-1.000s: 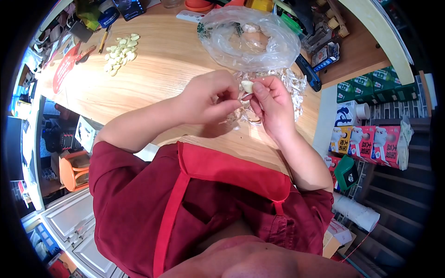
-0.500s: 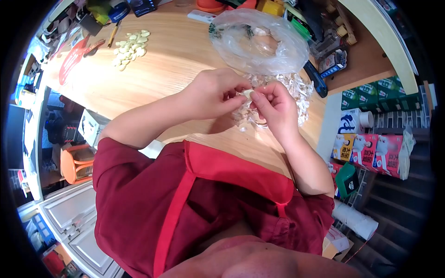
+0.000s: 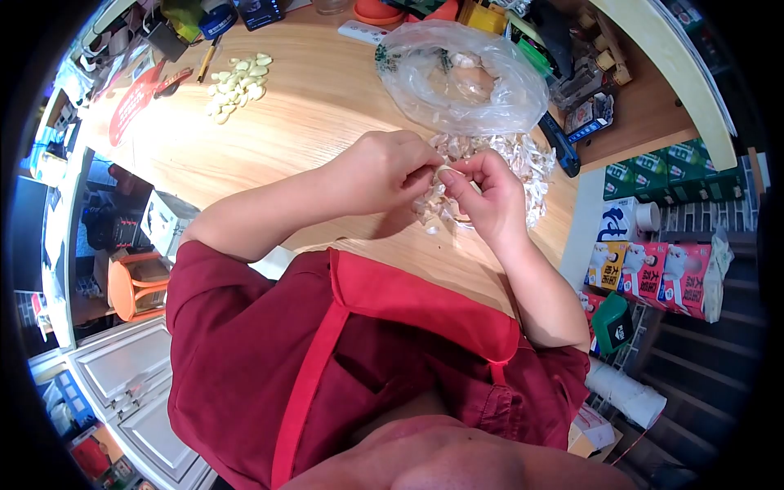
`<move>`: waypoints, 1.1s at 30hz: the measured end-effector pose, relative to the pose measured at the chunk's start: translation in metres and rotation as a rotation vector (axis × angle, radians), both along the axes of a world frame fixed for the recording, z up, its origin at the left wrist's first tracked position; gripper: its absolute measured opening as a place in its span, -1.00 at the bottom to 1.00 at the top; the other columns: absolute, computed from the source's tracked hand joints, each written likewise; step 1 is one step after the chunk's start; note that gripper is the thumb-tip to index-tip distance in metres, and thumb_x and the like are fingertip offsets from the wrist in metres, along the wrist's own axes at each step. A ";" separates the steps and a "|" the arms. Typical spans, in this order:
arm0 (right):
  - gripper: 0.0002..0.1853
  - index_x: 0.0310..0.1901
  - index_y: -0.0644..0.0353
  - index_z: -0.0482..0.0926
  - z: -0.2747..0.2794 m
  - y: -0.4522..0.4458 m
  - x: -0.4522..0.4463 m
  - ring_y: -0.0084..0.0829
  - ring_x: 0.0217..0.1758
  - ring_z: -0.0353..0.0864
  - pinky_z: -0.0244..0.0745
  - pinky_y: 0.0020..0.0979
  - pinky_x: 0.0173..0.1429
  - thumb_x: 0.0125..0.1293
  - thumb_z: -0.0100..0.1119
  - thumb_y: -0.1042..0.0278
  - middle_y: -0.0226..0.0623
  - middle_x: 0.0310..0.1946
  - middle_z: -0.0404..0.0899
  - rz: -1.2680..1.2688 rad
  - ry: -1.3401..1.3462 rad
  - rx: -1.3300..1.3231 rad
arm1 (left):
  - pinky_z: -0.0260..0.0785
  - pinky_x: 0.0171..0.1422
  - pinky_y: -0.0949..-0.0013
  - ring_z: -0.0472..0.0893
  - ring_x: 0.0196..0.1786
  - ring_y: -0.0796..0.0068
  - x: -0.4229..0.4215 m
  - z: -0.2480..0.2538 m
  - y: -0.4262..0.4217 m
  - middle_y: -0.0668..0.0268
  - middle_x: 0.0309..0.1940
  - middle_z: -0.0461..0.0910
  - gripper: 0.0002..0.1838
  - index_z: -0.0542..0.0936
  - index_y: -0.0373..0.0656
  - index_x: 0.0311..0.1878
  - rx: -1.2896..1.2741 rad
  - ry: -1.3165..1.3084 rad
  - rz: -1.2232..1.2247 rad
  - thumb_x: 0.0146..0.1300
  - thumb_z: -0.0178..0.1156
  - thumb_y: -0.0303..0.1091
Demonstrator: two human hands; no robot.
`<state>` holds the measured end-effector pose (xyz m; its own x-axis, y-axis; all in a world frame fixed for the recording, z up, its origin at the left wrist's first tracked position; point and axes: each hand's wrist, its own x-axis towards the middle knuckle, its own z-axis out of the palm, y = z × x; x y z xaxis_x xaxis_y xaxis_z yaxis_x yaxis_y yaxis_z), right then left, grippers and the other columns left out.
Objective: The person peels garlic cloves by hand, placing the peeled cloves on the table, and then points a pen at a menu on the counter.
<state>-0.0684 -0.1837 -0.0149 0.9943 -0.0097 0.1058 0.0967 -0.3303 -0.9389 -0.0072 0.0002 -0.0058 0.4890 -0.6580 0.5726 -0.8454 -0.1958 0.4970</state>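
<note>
Close together over the table, my left hand (image 3: 385,170) and my right hand (image 3: 492,196) meet at a pale garlic clove (image 3: 443,171). My right thumb and fingers pinch the clove, while the curled fingertips of my left hand press on its other side and partly hide it. Papery garlic skins (image 3: 532,175) lie spread beneath and beyond my right hand. A pile of peeled garlic cloves (image 3: 237,87) rests at the far left of the table. Behind the skins sits a clear plastic bag (image 3: 412,86) with garlic bulbs (image 3: 469,75) in it.
On the wooden table (image 3: 302,106), a yellow pen (image 3: 209,61) and a red fan-shaped item (image 3: 135,106) lie left. A white remote (image 3: 362,32) is at the back. A dark blue long object (image 3: 559,145) lies at the right edge, near shelves and boxes.
Both hands stay together at the clove, with small finger movements; the left fingers now cover more of it. The whole view has shifted slightly.
</note>
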 end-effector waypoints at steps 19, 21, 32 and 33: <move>-0.76 -0.38 0.24 0.51 0.001 -0.002 0.001 -0.53 -0.40 0.57 0.44 -0.50 -0.34 0.05 0.36 0.31 -0.32 -0.49 0.55 0.042 -0.032 -0.039 | 0.42 -0.44 0.45 0.57 -0.51 0.43 0.000 0.007 0.002 0.26 -0.53 0.54 -0.86 0.58 -0.22 -0.33 0.081 0.243 0.002 -0.02 0.23 -0.46; -0.76 -0.38 0.24 0.50 0.000 -0.002 0.001 -0.53 -0.41 0.57 0.44 -0.50 -0.34 0.05 0.36 0.31 -0.32 -0.49 0.55 0.045 -0.039 -0.030 | 0.41 -0.45 0.45 0.56 -0.51 0.43 0.000 0.006 0.002 0.25 -0.53 0.54 -0.86 0.58 -0.22 -0.33 0.085 0.239 0.008 -0.02 0.22 -0.46; -0.78 -0.36 0.23 0.52 0.003 -0.003 0.001 -0.56 -0.41 0.55 0.42 -0.53 -0.36 0.06 0.35 0.33 -0.35 -0.51 0.54 0.041 -0.012 -0.048 | 0.41 -0.45 0.48 0.57 -0.51 0.48 0.001 0.007 0.003 0.27 -0.53 0.55 -0.86 0.59 -0.21 -0.31 0.084 0.272 -0.015 0.00 0.24 -0.47; -0.79 -0.36 0.23 0.52 0.003 -0.003 0.001 -0.57 -0.42 0.55 0.41 -0.54 -0.36 0.07 0.35 0.34 -0.35 -0.51 0.54 0.036 -0.002 -0.042 | 0.41 -0.44 0.49 0.57 -0.50 0.48 0.002 0.007 0.003 0.27 -0.53 0.55 -0.85 0.59 -0.21 -0.30 0.102 0.251 -0.015 0.01 0.24 -0.47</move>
